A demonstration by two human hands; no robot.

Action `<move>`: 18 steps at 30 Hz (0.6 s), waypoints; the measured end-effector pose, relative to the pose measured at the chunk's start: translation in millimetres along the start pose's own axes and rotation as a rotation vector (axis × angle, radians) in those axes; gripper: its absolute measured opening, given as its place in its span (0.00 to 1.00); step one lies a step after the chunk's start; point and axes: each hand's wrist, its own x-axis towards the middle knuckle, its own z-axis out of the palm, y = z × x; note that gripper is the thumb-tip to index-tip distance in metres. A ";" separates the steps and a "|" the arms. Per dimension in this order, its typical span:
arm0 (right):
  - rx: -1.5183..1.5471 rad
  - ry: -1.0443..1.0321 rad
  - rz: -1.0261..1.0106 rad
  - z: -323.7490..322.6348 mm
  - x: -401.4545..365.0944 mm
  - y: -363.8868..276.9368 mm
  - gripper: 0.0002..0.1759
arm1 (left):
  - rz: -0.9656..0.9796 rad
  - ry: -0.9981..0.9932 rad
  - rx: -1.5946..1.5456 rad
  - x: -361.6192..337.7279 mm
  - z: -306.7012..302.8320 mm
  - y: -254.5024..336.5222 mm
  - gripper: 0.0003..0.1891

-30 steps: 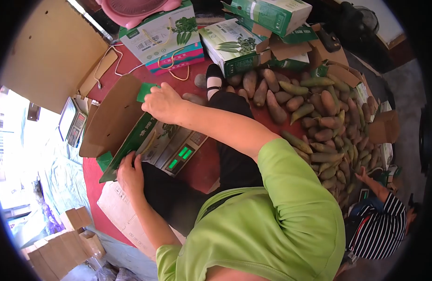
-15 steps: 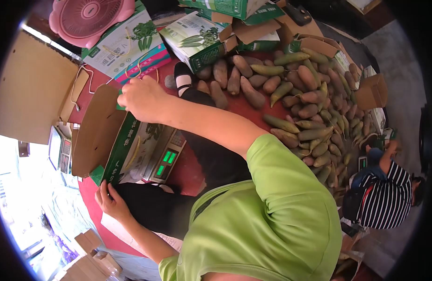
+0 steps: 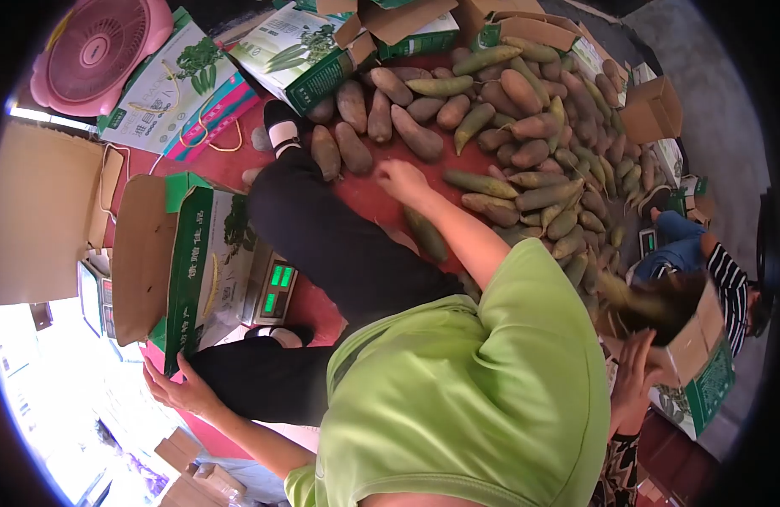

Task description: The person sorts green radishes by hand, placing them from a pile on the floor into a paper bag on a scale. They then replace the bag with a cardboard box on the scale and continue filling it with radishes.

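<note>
A green-and-white carton (image 3: 191, 262) stands with its flaps up beside my leg, its inside mostly hidden. My left hand (image 3: 183, 390) grips its near lower corner, thumb on one side and fingers on the other. My right hand (image 3: 403, 183) is over the red floor beside the pile of green and brownish radishes (image 3: 542, 152). Its fingers are curled, and nothing shows in them. One long radish (image 3: 417, 137) lies just beyond that hand, and a green one (image 3: 425, 232) lies below my forearm. A scale (image 3: 274, 289) with green digits is against the carton.
A pink fan (image 3: 98, 52) and printed cartons (image 3: 293, 52) stand at the back. At right, another person's hand (image 3: 633, 372) is on an open carton (image 3: 690, 338). A person in a striped top (image 3: 732, 287) is beyond it. A second scale (image 3: 103, 296) is at left.
My right hand has left the carton's top edge and moved right to the radishes. My left hand stays at the carton's near corner. Another person's hand and a carton have appeared at right.
</note>
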 end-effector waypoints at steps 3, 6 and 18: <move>-0.233 -0.222 0.254 32.0 -43.2 76.1 0.12 | 0.015 0.003 0.005 -1.1 6.2 -10.9 0.30; -0.231 -0.312 0.388 40.4 -81.0 137.1 0.13 | 0.057 -0.007 0.003 -1.5 6.0 -19.8 0.30; -0.139 -0.486 0.304 75.9 -91.9 118.1 0.10 | 0.107 -0.111 -0.048 18.5 18.8 -10.7 0.26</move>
